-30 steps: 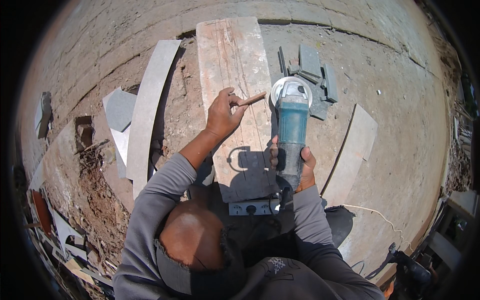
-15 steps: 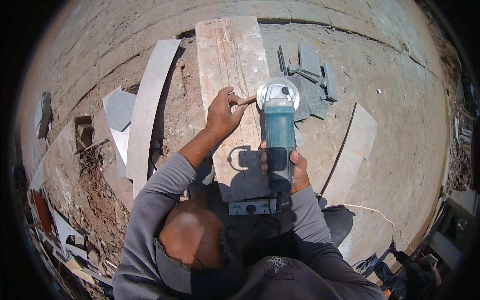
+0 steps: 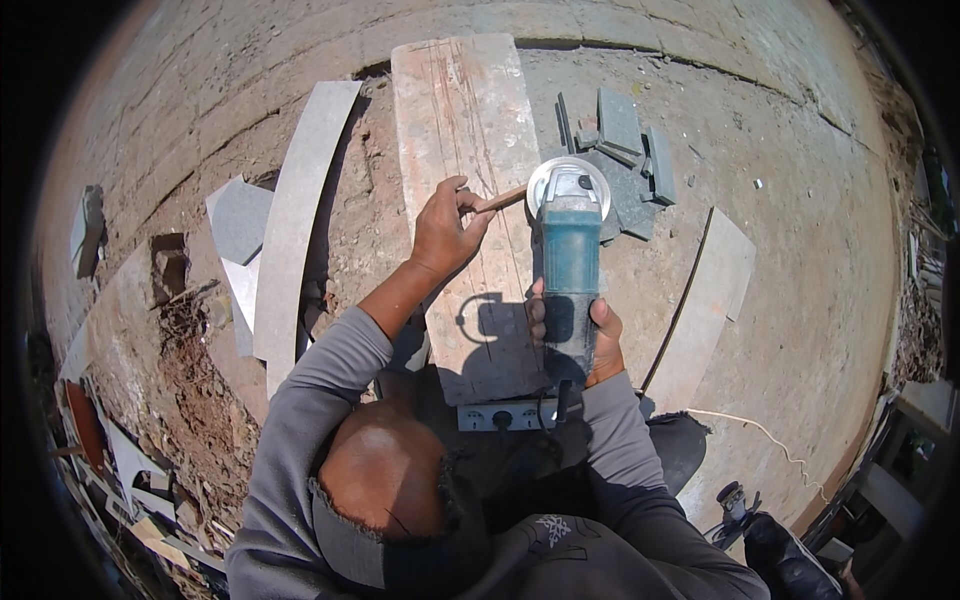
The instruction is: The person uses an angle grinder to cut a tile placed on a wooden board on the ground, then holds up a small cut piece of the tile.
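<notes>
My right hand (image 3: 606, 345) is wrapped round the dark lower body of a teal angle grinder (image 3: 572, 255), its silver head pointing away from me. Between thumb and fingers, my left hand (image 3: 447, 222) pinches a thin brown strip (image 3: 505, 200), whose material I cannot make out. The strip's right end meets the edge of the grinder's round guard (image 3: 540, 185); whether it touches the disc is hidden. Both hands are over a long, worn plank-like slab (image 3: 465, 120) with dark score lines. The grinder's shadow falls across its near part.
A power strip (image 3: 480, 416) with a plug sits at the slab's near end. Grey tile offcuts (image 3: 620, 125) are piled to the right, and a long curved tile piece (image 3: 300, 220) lies left. Another tile piece (image 3: 705, 290) and a pale cord (image 3: 765, 432) lie right. A person (image 3: 780, 550) is at lower right.
The grinder and my right hand have shifted slightly right, baring more of the strip. My left hand stays in place. The person at lower right has moved further into view.
</notes>
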`<action>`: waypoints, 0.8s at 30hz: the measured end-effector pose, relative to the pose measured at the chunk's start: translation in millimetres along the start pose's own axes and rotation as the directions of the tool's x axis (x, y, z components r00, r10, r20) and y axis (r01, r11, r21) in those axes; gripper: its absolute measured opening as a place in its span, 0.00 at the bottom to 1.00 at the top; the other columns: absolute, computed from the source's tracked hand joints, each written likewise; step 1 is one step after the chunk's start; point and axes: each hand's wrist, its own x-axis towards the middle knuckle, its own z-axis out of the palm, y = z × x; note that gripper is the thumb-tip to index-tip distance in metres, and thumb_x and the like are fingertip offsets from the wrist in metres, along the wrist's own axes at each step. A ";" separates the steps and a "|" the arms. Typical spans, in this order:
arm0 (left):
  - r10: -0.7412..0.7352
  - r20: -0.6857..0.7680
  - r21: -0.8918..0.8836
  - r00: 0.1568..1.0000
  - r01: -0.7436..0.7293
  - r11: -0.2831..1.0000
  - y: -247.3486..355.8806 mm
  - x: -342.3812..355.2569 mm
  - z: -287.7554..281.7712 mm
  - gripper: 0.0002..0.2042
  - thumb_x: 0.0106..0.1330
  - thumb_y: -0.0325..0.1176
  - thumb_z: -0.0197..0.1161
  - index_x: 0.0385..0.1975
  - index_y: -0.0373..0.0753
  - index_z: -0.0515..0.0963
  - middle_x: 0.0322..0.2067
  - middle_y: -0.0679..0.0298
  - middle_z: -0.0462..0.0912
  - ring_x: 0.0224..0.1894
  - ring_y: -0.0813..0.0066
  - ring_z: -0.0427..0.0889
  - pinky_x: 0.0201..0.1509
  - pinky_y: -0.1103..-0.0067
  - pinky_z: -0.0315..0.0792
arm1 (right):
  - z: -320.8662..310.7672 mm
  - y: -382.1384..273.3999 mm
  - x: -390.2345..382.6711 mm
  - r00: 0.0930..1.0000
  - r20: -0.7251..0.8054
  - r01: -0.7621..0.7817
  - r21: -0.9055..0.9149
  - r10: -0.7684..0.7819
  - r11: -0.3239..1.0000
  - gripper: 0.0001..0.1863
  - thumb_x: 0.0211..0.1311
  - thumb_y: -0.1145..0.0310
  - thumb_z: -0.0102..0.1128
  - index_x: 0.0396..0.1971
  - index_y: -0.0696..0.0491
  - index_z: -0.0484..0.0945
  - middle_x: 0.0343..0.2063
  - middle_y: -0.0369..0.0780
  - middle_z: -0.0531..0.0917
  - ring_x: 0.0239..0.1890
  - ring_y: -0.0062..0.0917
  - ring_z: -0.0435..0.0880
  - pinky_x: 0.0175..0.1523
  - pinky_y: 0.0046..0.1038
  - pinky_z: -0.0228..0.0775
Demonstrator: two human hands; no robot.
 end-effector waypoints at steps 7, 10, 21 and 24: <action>-0.007 -0.007 -0.012 1.000 0.007 1.000 1.0 1.0 0.7 0.27 0.58 0.30 0.73 0.52 0.30 0.66 0.31 0.59 0.84 0.35 0.63 0.84 0.42 0.72 0.79 | -2.3 -2.7 -1.1 1.000 -0.008 0.013 -0.025 -0.013 1.000 0.45 0.50 0.46 0.74 0.56 0.65 0.69 0.39 0.48 0.83 0.37 0.35 0.87 0.42 0.33 0.83; -0.007 -0.009 -0.008 1.000 0.007 1.000 1.9 0.9 0.0 0.27 0.58 0.30 0.73 0.52 0.30 0.66 0.31 0.59 0.84 0.35 0.63 0.85 0.42 0.72 0.79 | -1.0 -3.0 -0.9 1.000 0.000 0.006 -0.032 -0.006 0.999 0.45 0.49 0.45 0.74 0.56 0.66 0.69 0.39 0.48 0.83 0.37 0.35 0.87 0.42 0.33 0.83; -0.013 -0.002 -0.012 1.000 0.013 1.000 0.0 0.1 -0.4 0.27 0.58 0.28 0.72 0.53 0.30 0.66 0.32 0.58 0.84 0.36 0.62 0.85 0.43 0.72 0.79 | 3.7 -6.4 -2.2 0.999 -0.040 0.027 -0.085 -0.030 0.996 0.48 0.47 0.41 0.75 0.56 0.65 0.68 0.38 0.47 0.82 0.35 0.33 0.87 0.40 0.31 0.84; -0.018 0.002 -0.004 1.000 0.018 1.000 1.2 1.0 0.0 0.27 0.58 0.28 0.72 0.53 0.30 0.66 0.32 0.59 0.84 0.37 0.62 0.85 0.43 0.72 0.79 | 3.8 -3.9 -2.9 1.000 -0.003 0.015 -0.056 -0.016 0.998 0.46 0.48 0.43 0.74 0.56 0.65 0.69 0.39 0.48 0.82 0.37 0.34 0.87 0.42 0.31 0.83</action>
